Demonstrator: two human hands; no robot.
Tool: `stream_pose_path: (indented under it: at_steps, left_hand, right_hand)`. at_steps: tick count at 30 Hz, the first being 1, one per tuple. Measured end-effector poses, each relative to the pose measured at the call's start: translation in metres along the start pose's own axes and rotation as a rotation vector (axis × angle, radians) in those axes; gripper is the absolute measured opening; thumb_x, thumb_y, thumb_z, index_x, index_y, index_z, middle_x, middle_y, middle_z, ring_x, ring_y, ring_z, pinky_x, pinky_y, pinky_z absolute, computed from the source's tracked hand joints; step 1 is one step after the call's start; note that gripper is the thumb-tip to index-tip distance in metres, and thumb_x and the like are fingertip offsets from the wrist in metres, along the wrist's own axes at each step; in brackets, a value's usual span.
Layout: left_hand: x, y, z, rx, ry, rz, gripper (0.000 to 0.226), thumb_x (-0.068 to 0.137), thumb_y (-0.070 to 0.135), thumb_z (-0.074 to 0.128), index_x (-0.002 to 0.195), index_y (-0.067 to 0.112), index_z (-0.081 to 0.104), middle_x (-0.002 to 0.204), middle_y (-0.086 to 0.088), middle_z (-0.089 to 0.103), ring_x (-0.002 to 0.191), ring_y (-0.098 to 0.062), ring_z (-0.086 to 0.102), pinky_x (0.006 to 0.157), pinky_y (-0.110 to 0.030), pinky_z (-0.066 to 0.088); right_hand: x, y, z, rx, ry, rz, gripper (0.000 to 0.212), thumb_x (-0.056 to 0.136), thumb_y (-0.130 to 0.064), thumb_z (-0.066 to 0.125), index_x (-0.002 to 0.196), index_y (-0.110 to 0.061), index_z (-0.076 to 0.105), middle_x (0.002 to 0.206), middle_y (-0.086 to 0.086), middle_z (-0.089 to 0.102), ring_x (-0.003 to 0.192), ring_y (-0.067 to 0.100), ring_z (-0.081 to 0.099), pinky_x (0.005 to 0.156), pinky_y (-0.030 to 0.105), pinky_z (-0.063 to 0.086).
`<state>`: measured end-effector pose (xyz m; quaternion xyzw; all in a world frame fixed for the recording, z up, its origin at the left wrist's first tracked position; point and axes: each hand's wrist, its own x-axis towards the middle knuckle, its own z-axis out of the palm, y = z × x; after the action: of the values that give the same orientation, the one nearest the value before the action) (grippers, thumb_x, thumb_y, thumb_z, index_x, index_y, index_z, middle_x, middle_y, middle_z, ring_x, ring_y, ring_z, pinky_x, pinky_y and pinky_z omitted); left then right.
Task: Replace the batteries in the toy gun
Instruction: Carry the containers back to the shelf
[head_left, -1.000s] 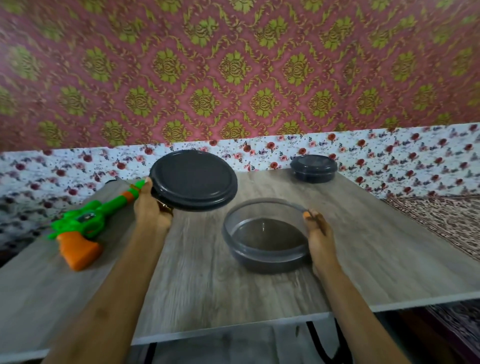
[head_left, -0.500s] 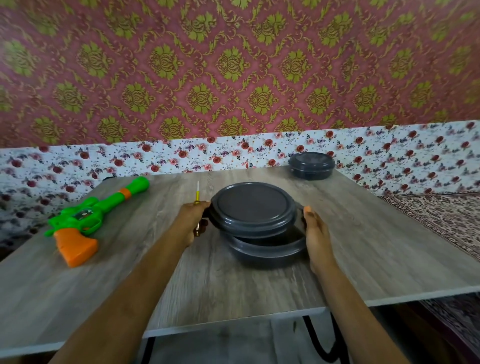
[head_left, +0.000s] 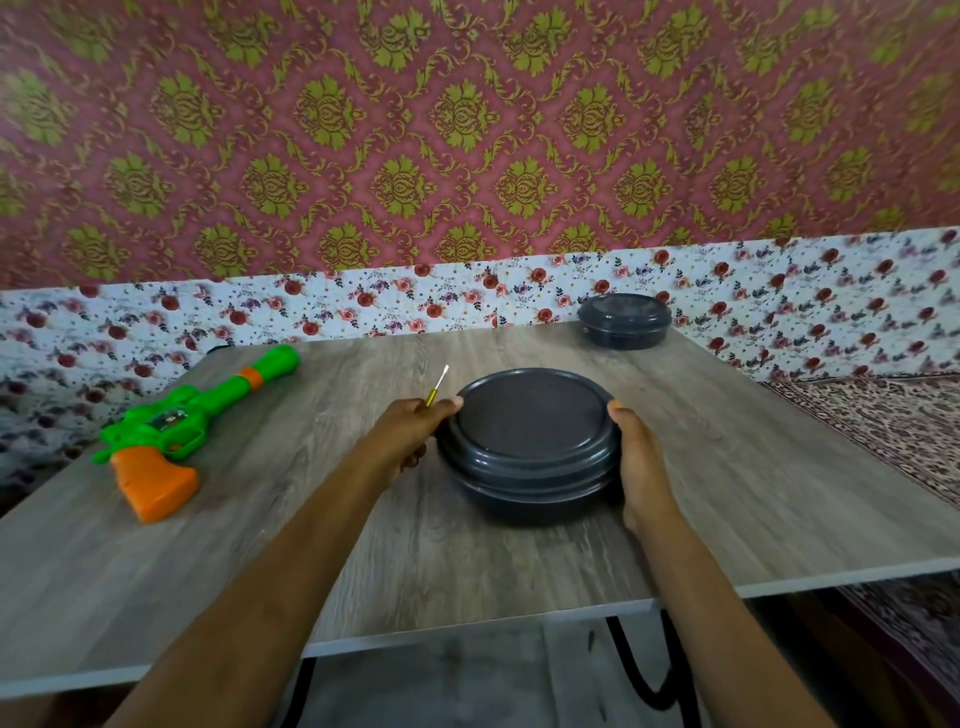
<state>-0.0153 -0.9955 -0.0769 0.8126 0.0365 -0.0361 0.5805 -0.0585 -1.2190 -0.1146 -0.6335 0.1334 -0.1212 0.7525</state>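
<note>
Wood-grain table (head_left: 727, 493) bears the grey container (head_left: 530, 467); my left hand (head_left: 410, 431), gripping a screwdriver (head_left: 438, 385), and right hand (head_left: 641, 462) clasp its sides.

The left hand (head_left: 415, 431) has lowered the lid (head_left: 530, 421) onto the container (head_left: 540, 499).

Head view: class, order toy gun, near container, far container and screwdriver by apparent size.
Largest: near container and toy gun, too alike to rank.
Then far container, though farther away.
Smallest: screwdriver, partly hidden in the left hand.
</note>
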Motion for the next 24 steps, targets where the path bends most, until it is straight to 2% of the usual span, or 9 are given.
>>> stream_pose_path:
  at_steps: [2,4,6,10,13,15,20,24]
  left_hand:
    - [0.000,0.001,0.005,-0.010,-0.032,-0.027,0.037,0.087,0.047,0.061,0.093,0.010,0.061,0.076,-0.005,0.052,0.055,-0.013,0.037,0.047,-0.021,0.030]
    - [0.001,0.001,0.010,-0.060,-0.046,-0.070,0.031,0.086,0.045,0.062,0.092,0.015,0.060,0.073,-0.001,0.051,0.058,-0.012,0.041,0.048,-0.020,0.032]
    - [0.002,0.000,0.014,-0.138,-0.040,-0.103,0.025,0.086,0.042,0.064,0.094,0.018,0.061,0.075,0.001,0.056,0.064,-0.011,0.048,0.052,-0.021,0.037]
    - [0.010,-0.006,0.019,-0.260,-0.031,-0.143,0.033,0.083,0.037,0.068,0.105,0.013,0.065,0.098,-0.007,0.068,0.089,-0.021,0.062,0.075,-0.031,0.052]
    - [0.014,-0.007,0.019,-0.293,-0.042,-0.151,0.033,0.083,0.033,0.069,0.107,0.011,0.065,0.097,-0.009,0.069,0.086,-0.022,0.064,0.070,-0.030,0.053]
    - [0.017,-0.008,0.019,-0.301,-0.044,-0.155,0.034,0.082,0.033,0.070,0.108,0.010,0.065,0.099,-0.010,0.069,0.088,-0.024,0.064,0.073,-0.032,0.054]
    - [0.023,-0.011,0.020,-0.325,-0.035,-0.169,0.036,0.081,0.031,0.071,0.110,0.010,0.065,0.104,-0.012,0.069,0.097,-0.028,0.064,0.086,-0.038,0.054]
    - [0.026,-0.012,0.021,-0.350,-0.020,-0.173,0.038,0.080,0.029,0.072,0.111,0.008,0.063,0.104,-0.013,0.069,0.095,-0.029,0.064,0.085,-0.038,0.055]
  right_hand:
    - [0.001,-0.003,-0.002,-0.043,-0.025,0.015,0.058,0.070,-0.060,0.051,0.111,-0.020,0.064,0.110,0.009,0.067,0.103,0.026,0.062,0.095,0.044,0.048]
    - [0.006,-0.006,-0.008,-0.072,-0.063,0.039,0.038,0.083,-0.047,0.052,0.100,-0.017,0.067,0.097,0.008,0.071,0.095,0.025,0.064,0.089,0.039,0.049]
    - [0.012,-0.010,-0.013,-0.097,-0.103,0.061,0.027,0.085,-0.038,0.054,0.088,-0.015,0.068,0.085,0.007,0.072,0.088,0.025,0.065,0.080,0.035,0.049]
    - [0.015,-0.013,-0.013,-0.141,-0.101,0.082,0.021,0.088,-0.032,0.053,0.080,-0.016,0.063,0.078,0.005,0.067,0.077,0.021,0.060,0.065,0.030,0.044]
    - [0.017,-0.011,-0.012,-0.125,-0.095,0.099,0.021,0.087,-0.033,0.054,0.089,-0.015,0.064,0.089,0.007,0.068,0.084,0.021,0.061,0.067,0.030,0.044]
    - [0.017,-0.012,-0.012,-0.120,-0.091,0.104,0.023,0.087,-0.034,0.054,0.095,-0.014,0.063,0.092,0.007,0.067,0.085,0.021,0.061,0.066,0.030,0.044]
    - [0.018,-0.012,-0.012,-0.126,-0.074,0.109,0.020,0.086,-0.032,0.054,0.089,-0.014,0.062,0.087,0.008,0.066,0.083,0.023,0.059,0.065,0.030,0.044]
    - [0.018,-0.011,-0.011,-0.113,-0.069,0.103,0.016,0.086,-0.029,0.054,0.083,-0.016,0.062,0.082,0.007,0.065,0.078,0.021,0.059,0.064,0.029,0.043]
